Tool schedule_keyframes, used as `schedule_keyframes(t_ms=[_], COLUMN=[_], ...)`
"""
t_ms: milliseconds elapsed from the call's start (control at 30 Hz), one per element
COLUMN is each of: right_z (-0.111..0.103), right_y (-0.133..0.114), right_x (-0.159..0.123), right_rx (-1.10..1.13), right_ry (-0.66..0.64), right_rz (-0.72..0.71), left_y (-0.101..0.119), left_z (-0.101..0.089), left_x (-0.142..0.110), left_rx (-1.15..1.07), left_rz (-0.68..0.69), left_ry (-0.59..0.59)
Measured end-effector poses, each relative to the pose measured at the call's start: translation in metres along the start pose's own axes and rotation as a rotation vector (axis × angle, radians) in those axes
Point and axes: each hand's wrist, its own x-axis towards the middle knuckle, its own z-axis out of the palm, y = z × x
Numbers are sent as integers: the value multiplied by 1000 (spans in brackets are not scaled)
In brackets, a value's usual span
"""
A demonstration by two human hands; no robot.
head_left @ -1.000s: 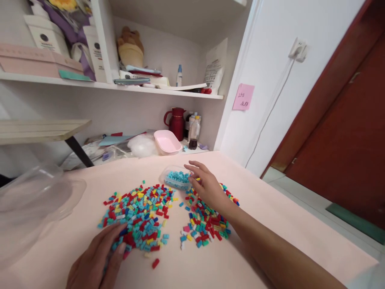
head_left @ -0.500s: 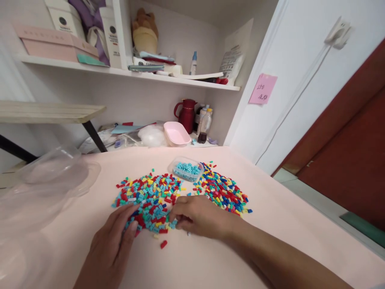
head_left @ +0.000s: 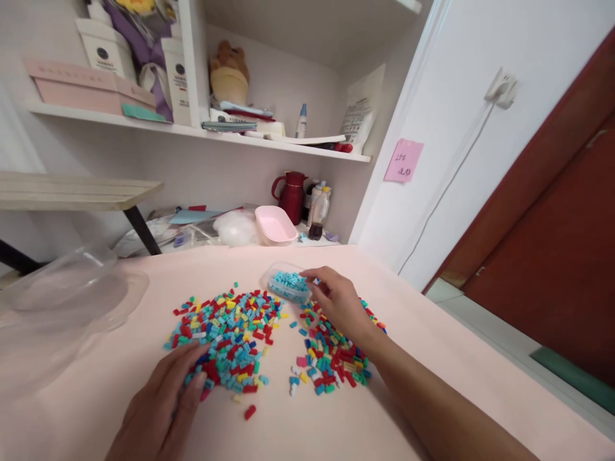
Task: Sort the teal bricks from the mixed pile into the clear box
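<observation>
My left hand (head_left: 161,397) rests at the near left edge of a pile of mixed toy bricks (head_left: 235,326), its fingers stretched and thumb apart, touching bricks. The pile holds light blue, red, yellow and green pieces. My right hand (head_left: 339,301) is at the right rim of a clear plastic container (head_left: 288,294) filled with light blue bricks (head_left: 291,280). Its thumb and fingers are drawn together in a pinch; whatever is between them is too small to make out. Beneath this hand lies a second multicoloured brick pile (head_left: 331,358), partly covered by the hand and forearm.
Clear plastic lids or trays (head_left: 72,301) lie on the left of the pink tabletop (head_left: 216,435). Behind stand a pink basin (head_left: 276,225), a red jug (head_left: 291,198) and bottles (head_left: 319,211). A single red brick (head_left: 250,412) lies near the front.
My right hand has moved from the left pile's right edge up and right to the container, uncovering the near part of the right pile. My left hand stays by its pile. The view has tilted slightly.
</observation>
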Motion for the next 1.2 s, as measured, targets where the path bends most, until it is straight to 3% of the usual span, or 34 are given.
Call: schedule_keyframes(t_ms=[100, 200, 267, 400, 533, 700, 867, 1000, 1200], right_z=[-1, -2, -2, 3, 17, 29, 26, 17, 1], right_y=[15, 7, -7, -38, -51, -52, -50, -41, -6], right_x=[3, 1, -2, -14, -28, -37, -35, -24, -1], right_rx=[-3, 22, 55, 108, 94, -41, -28, 28, 71], right_ry=[21, -3, -109, -463, -631, -711, -725, -609, -26], right_rz=[26, 10, -48, -231, -337, -302, -262, -194, 26], left_y=[0, 9, 18, 29, 31, 39, 40, 33, 24], left_z=[0, -5, -9, -13, -13, -18, -18, -15, -10], left_x=[1, 3, 4, 5, 5, 7, 7, 5, 5], left_rx=[-10, -17, -26, -54, -80, -118, -102, -74, -100], left_rz=[19, 19, -4, -56, -78, -105, -91, -73, -53], left_ry=[23, 44, 55, 102, 128, 105, 103, 126, 139])
